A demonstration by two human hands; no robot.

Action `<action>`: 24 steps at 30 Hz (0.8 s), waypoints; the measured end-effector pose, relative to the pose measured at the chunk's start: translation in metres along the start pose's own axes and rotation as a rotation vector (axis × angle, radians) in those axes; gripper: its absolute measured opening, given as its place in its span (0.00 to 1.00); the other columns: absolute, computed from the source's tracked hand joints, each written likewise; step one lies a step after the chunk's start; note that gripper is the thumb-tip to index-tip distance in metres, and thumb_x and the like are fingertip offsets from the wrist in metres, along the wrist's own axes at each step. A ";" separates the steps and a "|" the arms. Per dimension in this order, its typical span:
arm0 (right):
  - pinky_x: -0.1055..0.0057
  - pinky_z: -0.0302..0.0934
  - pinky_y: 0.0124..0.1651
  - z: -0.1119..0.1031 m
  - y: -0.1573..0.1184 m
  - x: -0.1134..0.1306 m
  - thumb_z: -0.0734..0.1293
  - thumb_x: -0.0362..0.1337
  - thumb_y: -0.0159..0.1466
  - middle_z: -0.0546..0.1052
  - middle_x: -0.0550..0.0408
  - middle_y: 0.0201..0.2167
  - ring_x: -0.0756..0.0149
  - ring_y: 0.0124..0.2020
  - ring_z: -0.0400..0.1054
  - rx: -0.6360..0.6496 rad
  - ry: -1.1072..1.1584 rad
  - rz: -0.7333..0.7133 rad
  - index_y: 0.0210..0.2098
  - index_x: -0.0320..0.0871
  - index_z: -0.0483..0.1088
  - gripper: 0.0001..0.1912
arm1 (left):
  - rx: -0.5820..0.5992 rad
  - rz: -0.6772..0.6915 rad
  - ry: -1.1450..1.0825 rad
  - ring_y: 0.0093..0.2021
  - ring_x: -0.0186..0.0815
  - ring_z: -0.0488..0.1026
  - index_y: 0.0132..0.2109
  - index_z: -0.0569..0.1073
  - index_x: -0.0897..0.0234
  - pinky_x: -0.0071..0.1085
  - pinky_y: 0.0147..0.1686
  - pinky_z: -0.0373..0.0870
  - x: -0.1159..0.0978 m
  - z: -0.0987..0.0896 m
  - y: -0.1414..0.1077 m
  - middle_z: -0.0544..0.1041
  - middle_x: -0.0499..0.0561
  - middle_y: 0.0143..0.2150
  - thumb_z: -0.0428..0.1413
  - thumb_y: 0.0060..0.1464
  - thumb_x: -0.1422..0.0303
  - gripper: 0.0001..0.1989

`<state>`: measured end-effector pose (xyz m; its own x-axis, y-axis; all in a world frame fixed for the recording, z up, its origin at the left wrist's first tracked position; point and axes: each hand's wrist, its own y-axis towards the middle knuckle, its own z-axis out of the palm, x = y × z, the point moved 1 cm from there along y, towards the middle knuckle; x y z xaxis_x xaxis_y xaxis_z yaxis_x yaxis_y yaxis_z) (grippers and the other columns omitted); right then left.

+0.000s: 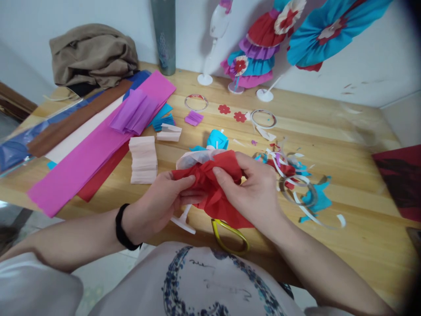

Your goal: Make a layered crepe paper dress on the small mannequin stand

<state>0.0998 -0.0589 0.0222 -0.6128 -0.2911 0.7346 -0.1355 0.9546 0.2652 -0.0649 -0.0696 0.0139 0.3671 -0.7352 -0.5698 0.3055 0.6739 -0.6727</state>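
Red crepe paper [220, 193] is gathered between my two hands near the table's front edge. My left hand [161, 202] pinches its left end, thumb on top. My right hand [253, 188] grips the right side, thumb pressed on the folds. Just behind the paper is a small mannequin form [194, 159] with a blue paper piece [217, 139] on it; the red paper partly hides it. Its white stand base [183, 224] shows below my left hand. Yellow scissor handles [230, 237] lie under the red paper, and their blades are hidden.
Crepe paper strips, a long pink one [95, 149] among them, lie at left beside folded pale paper [144, 160]. Paper scraps and tape rolls [297, 191] are at right. Behind stand a dressed mannequin [259, 48], a bare mannequin [219, 24] and a dark bottle [164, 39].
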 end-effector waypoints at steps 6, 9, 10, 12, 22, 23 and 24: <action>0.65 0.61 0.29 0.004 -0.001 0.005 0.63 0.32 0.64 0.69 0.55 0.23 0.64 0.26 0.65 0.015 -0.028 -0.156 0.25 0.47 0.64 0.11 | 0.046 0.052 -0.005 0.35 0.35 0.79 0.38 0.80 0.71 0.32 0.43 0.75 0.004 0.000 0.002 0.81 0.56 0.36 0.62 0.52 0.75 0.05; 0.66 0.62 0.29 0.006 -0.003 0.007 0.61 0.30 0.65 0.71 0.53 0.25 0.65 0.28 0.67 0.102 -0.040 -0.263 0.24 0.46 0.64 0.13 | 0.072 0.083 -0.022 0.32 0.32 0.76 0.35 0.80 0.70 0.27 0.38 0.73 0.007 0.001 0.003 0.81 0.54 0.33 0.64 0.49 0.76 0.03; 0.66 0.64 0.30 0.006 -0.003 0.007 0.61 0.30 0.65 0.73 0.52 0.27 0.64 0.30 0.68 0.140 -0.038 -0.288 0.25 0.46 0.65 0.12 | 0.081 0.095 -0.030 0.31 0.31 0.75 0.33 0.79 0.70 0.26 0.36 0.72 0.007 0.002 0.003 0.80 0.52 0.32 0.65 0.48 0.76 0.03; 0.65 0.68 0.34 0.006 -0.005 0.006 0.60 0.30 0.66 0.76 0.50 0.33 0.63 0.34 0.72 0.208 -0.030 -0.327 0.29 0.45 0.69 0.11 | 0.099 0.108 -0.051 0.29 0.29 0.73 0.31 0.79 0.69 0.24 0.33 0.70 0.008 0.003 0.002 0.79 0.50 0.29 0.65 0.47 0.77 0.03; 0.52 0.72 0.42 -0.004 -0.013 0.008 0.65 0.43 0.66 0.79 0.40 0.43 0.50 0.42 0.73 0.279 -0.180 -0.493 0.40 0.40 0.76 0.13 | 0.208 0.015 -0.019 0.30 0.30 0.71 0.29 0.76 0.66 0.25 0.31 0.68 0.005 0.001 -0.011 0.75 0.48 0.29 0.54 0.36 0.81 0.11; 0.52 0.72 0.42 -0.005 -0.014 0.008 0.65 0.44 0.66 0.79 0.40 0.43 0.50 0.42 0.73 0.268 -0.167 -0.498 0.40 0.39 0.76 0.15 | 0.237 0.031 -0.032 0.31 0.30 0.70 0.28 0.76 0.66 0.24 0.32 0.68 0.004 0.000 -0.011 0.74 0.47 0.28 0.54 0.35 0.80 0.11; 0.52 0.72 0.42 -0.007 -0.014 0.007 0.65 0.46 0.66 0.79 0.39 0.44 0.49 0.42 0.73 0.251 -0.137 -0.503 0.40 0.38 0.76 0.16 | 0.261 0.047 -0.049 0.32 0.30 0.70 0.27 0.76 0.66 0.25 0.33 0.69 0.003 -0.001 -0.012 0.74 0.47 0.28 0.54 0.35 0.80 0.10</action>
<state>0.1033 -0.0749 0.0282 -0.5184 -0.7182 0.4641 -0.6064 0.6915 0.3926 -0.0685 -0.0798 0.0192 0.4269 -0.7023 -0.5697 0.5009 0.7082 -0.4976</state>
